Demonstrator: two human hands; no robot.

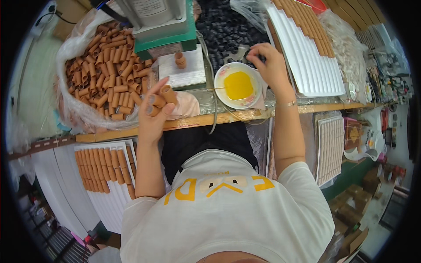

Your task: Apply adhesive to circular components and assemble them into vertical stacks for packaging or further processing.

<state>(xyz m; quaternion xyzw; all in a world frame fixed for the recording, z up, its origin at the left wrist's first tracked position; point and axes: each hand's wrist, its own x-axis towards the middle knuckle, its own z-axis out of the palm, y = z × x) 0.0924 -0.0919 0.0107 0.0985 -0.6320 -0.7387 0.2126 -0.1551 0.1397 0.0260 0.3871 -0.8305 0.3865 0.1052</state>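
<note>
My left hand (151, 120) is closed around several short brown tubes (168, 94), held above the table edge beside a pale cloth (187, 104). My right hand (274, 70) reaches past a white bowl (220, 100), thumb and forefinger pinched at the edge of a heap of black ring-like pieces (223, 30). What sits between those fingertips is too small to make out. Yellow liquid (239, 85) fills the bowl's middle, and a thin stick (214, 89) lies over its left rim. A brown ridged piece (180, 60) stands upright on a metal block (188, 74) under a machine.
A plastic-lined heap of brown tubes (107, 72) lies left of the green-based machine (164, 41). White ridged trays with rows of tubes stand at back right (307, 74) and lower left (103, 206). A cable (214, 120) hangs over the wooden table edge (237, 116).
</note>
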